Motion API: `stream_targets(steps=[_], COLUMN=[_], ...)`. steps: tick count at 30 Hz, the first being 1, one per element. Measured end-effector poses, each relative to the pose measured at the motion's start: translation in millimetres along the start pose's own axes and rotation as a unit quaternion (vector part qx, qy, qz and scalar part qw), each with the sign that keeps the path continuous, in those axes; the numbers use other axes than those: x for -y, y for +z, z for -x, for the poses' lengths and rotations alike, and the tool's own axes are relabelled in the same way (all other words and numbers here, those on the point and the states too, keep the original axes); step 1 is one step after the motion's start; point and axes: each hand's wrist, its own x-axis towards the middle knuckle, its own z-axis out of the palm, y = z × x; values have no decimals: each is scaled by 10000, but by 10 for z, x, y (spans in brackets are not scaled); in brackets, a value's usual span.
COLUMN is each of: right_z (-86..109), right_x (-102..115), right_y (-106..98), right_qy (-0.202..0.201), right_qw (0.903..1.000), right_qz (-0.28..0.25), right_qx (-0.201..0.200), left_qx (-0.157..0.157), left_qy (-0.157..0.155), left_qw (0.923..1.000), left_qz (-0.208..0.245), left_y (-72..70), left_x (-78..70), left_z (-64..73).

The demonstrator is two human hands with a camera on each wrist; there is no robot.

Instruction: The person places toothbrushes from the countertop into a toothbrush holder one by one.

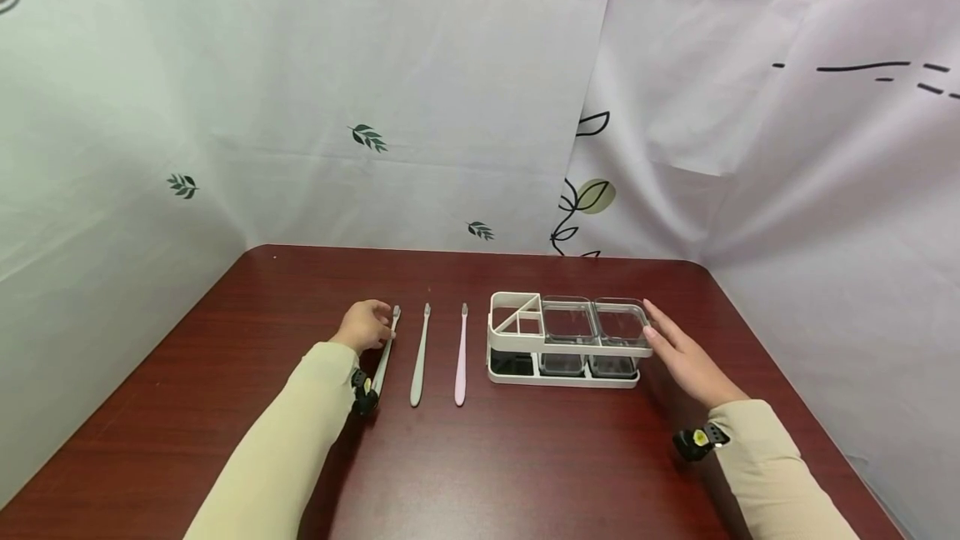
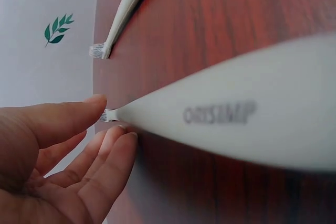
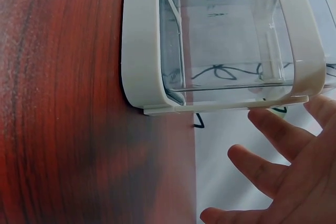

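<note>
My left hand (image 1: 365, 325) is at the bristle end of a pale toothbrush (image 2: 220, 114), the leftmost of three. In the left wrist view the thumb is on one side of its neck and the fingers on the other, with a gap between; contact is hard to tell. Beside it lie a pale green toothbrush (image 1: 419, 365) and a pink toothbrush (image 1: 461, 365). On the right stands a white two-level toothbrush holder (image 1: 570, 348) with clear cups (image 3: 226, 30). My right hand (image 1: 686, 361), fingers spread and nearly straight, rests against its right end.
The brown wooden table (image 1: 525, 457) has its far edge against a white patterned cloth (image 1: 450, 90). More cloth hangs at both sides. A triangular divider (image 1: 521, 319) splits the holder's left compartment.
</note>
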Motion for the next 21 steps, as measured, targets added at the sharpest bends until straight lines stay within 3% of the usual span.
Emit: stream_targets(steps=[9,21], right_z=[9,1], right_x=[4,-2], right_y=[-1,-8], right_qy=[44,-36], right_qw=[10000,9999], right_qz=[68,114], right_qx=[18,-20], left_qx=[-1,-79], left_qy=[-128,-201], left_qw=[9999,9990], left_qz=[-88,-390], left_y=[34,62], left_x=[63,-10], left_z=[-146,-124])
